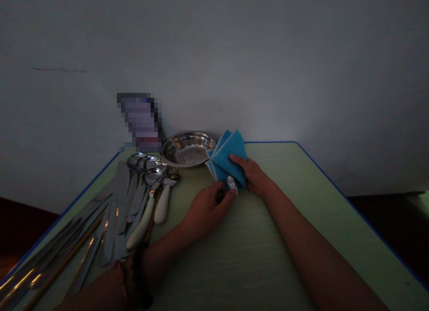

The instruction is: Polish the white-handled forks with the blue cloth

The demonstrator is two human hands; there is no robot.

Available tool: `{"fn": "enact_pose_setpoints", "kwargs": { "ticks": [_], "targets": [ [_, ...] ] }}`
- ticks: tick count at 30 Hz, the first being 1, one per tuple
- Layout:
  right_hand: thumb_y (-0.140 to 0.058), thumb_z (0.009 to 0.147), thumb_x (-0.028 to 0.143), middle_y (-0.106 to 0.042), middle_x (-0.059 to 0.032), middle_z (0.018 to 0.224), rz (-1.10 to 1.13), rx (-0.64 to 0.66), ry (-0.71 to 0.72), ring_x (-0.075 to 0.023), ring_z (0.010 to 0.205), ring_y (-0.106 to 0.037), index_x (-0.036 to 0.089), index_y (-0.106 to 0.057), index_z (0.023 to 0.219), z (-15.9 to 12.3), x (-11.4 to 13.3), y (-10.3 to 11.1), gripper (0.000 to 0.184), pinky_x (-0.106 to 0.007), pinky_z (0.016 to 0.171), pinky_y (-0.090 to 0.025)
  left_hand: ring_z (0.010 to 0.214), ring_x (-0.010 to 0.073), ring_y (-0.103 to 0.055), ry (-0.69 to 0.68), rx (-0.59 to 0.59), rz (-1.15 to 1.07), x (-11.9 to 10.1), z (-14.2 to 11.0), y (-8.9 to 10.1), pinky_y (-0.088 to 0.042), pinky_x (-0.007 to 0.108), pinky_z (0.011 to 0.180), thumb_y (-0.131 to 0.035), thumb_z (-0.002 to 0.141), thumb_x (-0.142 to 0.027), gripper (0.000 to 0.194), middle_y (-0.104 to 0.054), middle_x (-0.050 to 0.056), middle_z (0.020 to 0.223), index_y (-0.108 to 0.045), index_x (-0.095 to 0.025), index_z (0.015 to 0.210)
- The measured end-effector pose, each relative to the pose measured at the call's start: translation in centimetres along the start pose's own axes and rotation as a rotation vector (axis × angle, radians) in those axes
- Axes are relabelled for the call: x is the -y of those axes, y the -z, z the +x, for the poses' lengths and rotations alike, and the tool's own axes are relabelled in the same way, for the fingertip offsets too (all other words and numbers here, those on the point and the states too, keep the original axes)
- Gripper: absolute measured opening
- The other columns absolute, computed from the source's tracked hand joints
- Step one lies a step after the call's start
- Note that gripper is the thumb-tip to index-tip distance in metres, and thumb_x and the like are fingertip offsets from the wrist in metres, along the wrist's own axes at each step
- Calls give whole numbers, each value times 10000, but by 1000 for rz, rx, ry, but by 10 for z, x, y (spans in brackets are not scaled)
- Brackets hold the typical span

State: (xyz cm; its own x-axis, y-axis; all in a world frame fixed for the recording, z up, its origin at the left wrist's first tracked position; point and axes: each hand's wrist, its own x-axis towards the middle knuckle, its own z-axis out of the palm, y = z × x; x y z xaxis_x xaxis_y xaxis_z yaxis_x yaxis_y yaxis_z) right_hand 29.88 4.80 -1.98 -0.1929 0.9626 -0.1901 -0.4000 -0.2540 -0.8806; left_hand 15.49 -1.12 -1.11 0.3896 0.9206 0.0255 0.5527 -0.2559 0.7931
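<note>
A folded blue cloth (231, 155) with pale edging is gripped by my right hand (251, 173), thumb across its face. Close against the cloth's lower edge, my left hand (209, 204) is closed in a pinch. A small whitish, shiny piece (231, 183) shows between the left fingertips and the cloth; I cannot make out whether it is a tag or part of a utensil. Just behind the cloth sits a round, shallow stainless steel bowl (191, 161), partly covered by it.
Many pieces of cutlery lie to the left: spoons (154, 174), a white-handled utensil (163, 204) and long metal pieces (77, 233). A blurred-out phone-like screen (142, 121) leans on the wall (268, 69) behind. The pale green table (301, 177) has a blue edge.
</note>
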Motion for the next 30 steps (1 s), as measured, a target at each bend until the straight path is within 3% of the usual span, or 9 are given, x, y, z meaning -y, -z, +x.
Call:
{"fn": "enact_pose_setpoints", "kwargs": {
  "ticks": [23,30],
  "targets": [
    [-611,748,293,-711,-43,747,9,-21,-7,-151,589,-649,143,-618,864,0,0,-2,189,-258,593,-542,541,128,-455,16,1,-14,-1,-3,2,-279,242,496,-411,853,-426,292,-465,-39,592,-449,-189,687],
    [-608,757,280,-713,-50,750,33,-38,-12,-149,599,-647,136,-623,872,-2,1,-2,184,-251,595,-541,550,129,-450,50,-25,-110,-1,-1,3,-314,245,514,-396,855,-392,266,-458,-39,594,-454,-189,693]
  ]
}}
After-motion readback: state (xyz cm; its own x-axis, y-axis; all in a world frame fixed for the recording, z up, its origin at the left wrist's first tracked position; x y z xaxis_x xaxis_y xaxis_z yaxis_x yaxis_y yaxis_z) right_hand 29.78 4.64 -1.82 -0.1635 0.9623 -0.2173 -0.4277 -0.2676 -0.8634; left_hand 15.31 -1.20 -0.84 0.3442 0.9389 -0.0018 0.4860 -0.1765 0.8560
